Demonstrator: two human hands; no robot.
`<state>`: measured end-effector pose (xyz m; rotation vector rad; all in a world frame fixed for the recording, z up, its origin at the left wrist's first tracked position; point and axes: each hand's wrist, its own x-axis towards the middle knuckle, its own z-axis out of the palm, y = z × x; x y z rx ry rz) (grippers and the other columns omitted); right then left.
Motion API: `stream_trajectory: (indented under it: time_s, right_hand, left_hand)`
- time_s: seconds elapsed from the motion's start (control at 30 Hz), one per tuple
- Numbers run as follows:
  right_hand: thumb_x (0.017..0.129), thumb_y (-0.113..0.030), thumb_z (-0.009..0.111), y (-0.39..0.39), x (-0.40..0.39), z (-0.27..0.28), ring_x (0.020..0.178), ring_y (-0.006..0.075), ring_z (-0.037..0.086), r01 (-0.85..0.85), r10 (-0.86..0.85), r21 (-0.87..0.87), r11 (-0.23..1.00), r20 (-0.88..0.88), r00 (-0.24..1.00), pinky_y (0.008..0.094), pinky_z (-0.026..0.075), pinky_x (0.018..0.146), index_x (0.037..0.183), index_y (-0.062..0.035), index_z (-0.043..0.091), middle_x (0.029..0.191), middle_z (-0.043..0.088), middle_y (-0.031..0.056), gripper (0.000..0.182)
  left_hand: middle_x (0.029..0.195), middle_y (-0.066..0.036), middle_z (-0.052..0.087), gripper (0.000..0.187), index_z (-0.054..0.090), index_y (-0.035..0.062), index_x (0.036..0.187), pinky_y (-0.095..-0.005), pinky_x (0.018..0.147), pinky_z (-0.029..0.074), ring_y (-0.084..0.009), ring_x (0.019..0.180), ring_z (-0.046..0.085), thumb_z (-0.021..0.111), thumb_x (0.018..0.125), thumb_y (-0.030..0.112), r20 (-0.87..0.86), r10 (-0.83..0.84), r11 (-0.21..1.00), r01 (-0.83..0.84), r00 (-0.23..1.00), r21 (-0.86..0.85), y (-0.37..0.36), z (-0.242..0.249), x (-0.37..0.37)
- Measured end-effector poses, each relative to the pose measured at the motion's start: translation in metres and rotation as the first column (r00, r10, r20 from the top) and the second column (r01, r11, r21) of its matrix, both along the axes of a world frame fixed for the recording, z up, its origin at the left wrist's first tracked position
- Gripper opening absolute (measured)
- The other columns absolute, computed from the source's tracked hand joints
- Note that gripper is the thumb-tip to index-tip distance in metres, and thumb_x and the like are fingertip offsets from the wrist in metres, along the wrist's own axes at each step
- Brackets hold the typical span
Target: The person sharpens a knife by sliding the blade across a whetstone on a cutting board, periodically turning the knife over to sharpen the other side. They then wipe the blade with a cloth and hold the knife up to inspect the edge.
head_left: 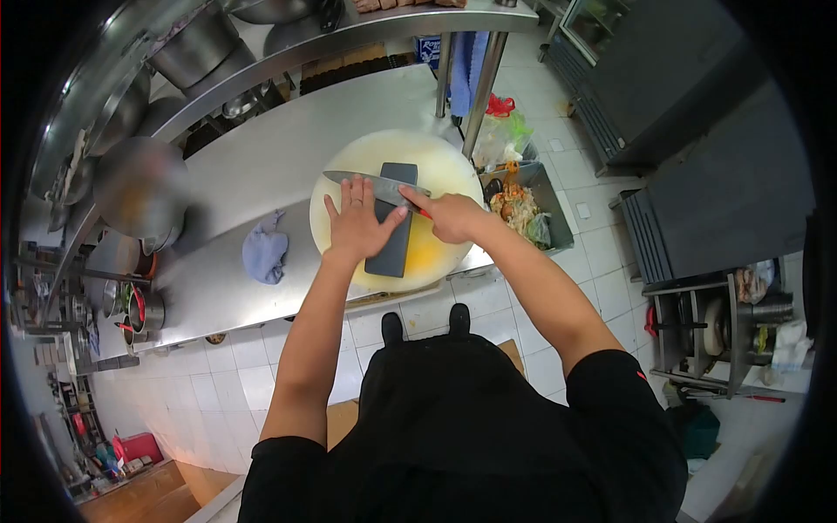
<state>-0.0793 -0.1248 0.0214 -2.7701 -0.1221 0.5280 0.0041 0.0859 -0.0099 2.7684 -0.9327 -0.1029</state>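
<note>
stainless steel counter [261, 166] runs through a commercial kitchen with white tiled floor; we stand at it facing a round pale cutting board [445, 170].

head view, work area: a dark rectangular sharpening stone [392, 248] lies on the board, long axis pointing away from us. a chef's knife [370, 181] lies flat across the far part of the stone, tip to our left. our right hand [453, 216] is closed around the knife's handle, of which only a red sliver shows. our left hand [356, 222] is spread flat, fingers extended, pressing on the blade; it grasps nothing.

head view, surroundings: a blue cloth [264, 253] lies crumpled on the counter to the left of the board. a grey tub of vegetable scraps [558, 228] sits just beside the board on the right. pots and bowls fill the shelf [375, 30] above.

hazards, as we judge them: the left fingertips rest near the edge, so a slip of the blade could cut them. we cannot tell whether anything anchors the stone; if not, pressure could make it skate on the board. uneven pressure from the flat hand could rock the blade and change its angle.
</note>
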Motion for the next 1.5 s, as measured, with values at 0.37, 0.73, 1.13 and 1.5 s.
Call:
stream_trajectory:
  time_s: [0.37, 0.73, 1.13, 1.5]
  right_hand:
    - [0.086, -0.002, 0.058, -0.014, -0.116, 0.006, 0.081, 0.0414, 0.074, 0.086, -0.089, -0.075, 0.993, -0.031, 0.996, 0.0526, 0.058, 0.074, 0.169, -0.0280, 0.011, 0.093, 0.073, 0.0276, 0.099]
    - [0.085, 0.000, 0.057, 0.013, -0.180, 0.038, 0.081, 0.0427, 0.073, 0.124, -0.159, -0.160, 0.979, -0.230, 0.960, 0.0540, 0.058, 0.076, 0.168, -0.0148, 0.005, 0.091, 0.074, 0.0257, 0.099]
    - [0.083, -0.001, 0.060, 0.030, -0.167, 0.039, 0.081, 0.0451, 0.073, 0.105, -0.095, 0.021, 0.994, -0.279, 0.956, 0.0531, 0.058, 0.075, 0.168, -0.0137, 0.001, 0.090, 0.073, 0.0281, 0.104]
    - [0.089, -0.006, 0.057, 0.017, -0.004, 0.013, 0.095, 0.0441, 0.072, 0.118, -0.117, 0.079, 0.990, -0.023, 0.993, 0.0517, 0.056, 0.084, 0.168, -0.0162, 0.009, 0.104, 0.072, 0.0288, 0.093]
  left_hand:
    - [0.169, -0.026, 0.025, 0.113, 0.030, -0.0073, 0.159, -0.0714, 0.122, 0.007, -0.0413, 0.159, 0.018, 0.054, 0.089, 0.078, 0.152, -0.257, 0.957, 0.273, 0.954, -0.096, -0.019, -0.007, -0.083]
    - [0.169, -0.026, 0.025, 0.112, 0.028, -0.0068, 0.160, -0.0664, 0.125, 0.002, -0.0385, 0.160, 0.016, 0.048, 0.091, 0.078, 0.022, -0.324, 0.936, 0.324, 0.946, -0.140, 0.000, 0.008, -0.146]
    - [0.168, -0.025, 0.029, 0.115, 0.033, -0.0086, 0.158, -0.0690, 0.123, 0.006, -0.0418, 0.158, 0.021, 0.052, 0.088, 0.081, 0.017, -0.302, 0.946, 0.302, 0.953, -0.121, 0.026, 0.014, -0.141]
    - [0.170, -0.022, 0.025, 0.109, 0.030, -0.0033, 0.161, -0.0699, 0.123, 0.005, -0.0389, 0.160, 0.018, 0.043, 0.093, 0.081, 0.001, -0.086, 0.996, 0.086, 0.996, -0.005, -0.015, 0.006, 0.024]
